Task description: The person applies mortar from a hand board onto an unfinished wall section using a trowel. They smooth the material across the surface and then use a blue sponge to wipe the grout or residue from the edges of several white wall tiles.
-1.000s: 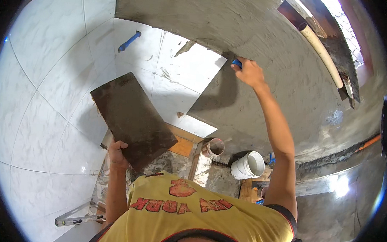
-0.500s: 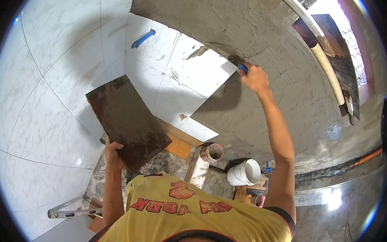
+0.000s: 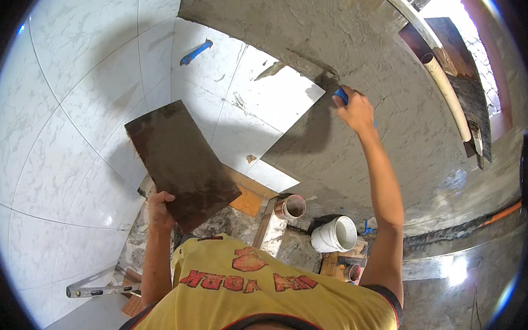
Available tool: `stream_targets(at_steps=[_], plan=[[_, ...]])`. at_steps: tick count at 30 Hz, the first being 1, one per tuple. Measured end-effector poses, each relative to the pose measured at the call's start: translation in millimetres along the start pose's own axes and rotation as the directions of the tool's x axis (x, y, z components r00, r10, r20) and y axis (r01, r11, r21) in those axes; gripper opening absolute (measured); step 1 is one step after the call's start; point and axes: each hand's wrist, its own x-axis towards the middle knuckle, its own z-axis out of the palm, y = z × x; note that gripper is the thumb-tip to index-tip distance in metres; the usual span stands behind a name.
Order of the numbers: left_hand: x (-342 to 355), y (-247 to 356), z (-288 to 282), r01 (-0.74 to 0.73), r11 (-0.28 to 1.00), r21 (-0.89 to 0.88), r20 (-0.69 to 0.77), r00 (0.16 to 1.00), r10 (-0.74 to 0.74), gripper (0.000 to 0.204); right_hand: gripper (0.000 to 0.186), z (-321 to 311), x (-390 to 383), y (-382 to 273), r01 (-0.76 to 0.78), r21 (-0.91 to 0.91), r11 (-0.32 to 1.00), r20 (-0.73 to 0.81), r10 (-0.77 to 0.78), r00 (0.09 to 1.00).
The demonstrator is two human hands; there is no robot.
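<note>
The person is spreading grey mortar (image 3: 370, 116) over a wall beside white marbled tiles (image 3: 73, 135) that are already set. The right hand (image 3: 354, 110), reaching toward one o'clock, is clenched around the blue handle (image 3: 341, 95) of a trowel; the blade itself is hard to make out against the wet grey coat, just at the edge where the mortar is meeting the uppermost tile. The left hand (image 3: 159, 207), at about eight o'clock, is grasping the lower corner of a dark rectangular board (image 3: 180, 162), tilted and held against the tiled face, its surface smeared with mortar. Below, near six o'clock, a white bucket (image 3: 335, 234) and a short brown pipe end (image 3: 291, 206) are sitting among planks, and a spirit level (image 3: 100, 287) is lying at seven o'clock. A blue mark or clip (image 3: 196, 51) is showing on a tile at eleven o'clock. By my reading, the step in hand is working the coat along the tile border; the next move seems to call for a steady, flat pass that keeps mortar off the finished tile faces.
</note>
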Motion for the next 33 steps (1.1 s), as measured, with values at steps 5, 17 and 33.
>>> stream_targets(at_steps=[5, 17, 33], plan=[[21.9, -26.2, 29.4, 0.097, 0.994, -0.044, 0.195, 0.977, -0.086, 0.066, 0.05, 7.9, -12.9, -4.5, -0.156, 0.498, 0.853, 0.19, 0.069, 0.979], [46.5, -10.9, 73.1, 0.273, 0.955, -0.119, 0.415, 0.887, -0.202, 0.081, 0.056, 28.6, -51.3, -6.3, -0.608, 0.66, 0.442, 0.747, -0.472, 0.468], [44.9, 9.9, 9.6, 0.247, 0.963, -0.106, 0.256, 0.943, -0.213, 0.072, 0.034, -16.2, 45.3, -123.0, 0.023, 0.331, 0.943, 0.318, -0.134, 0.938]])
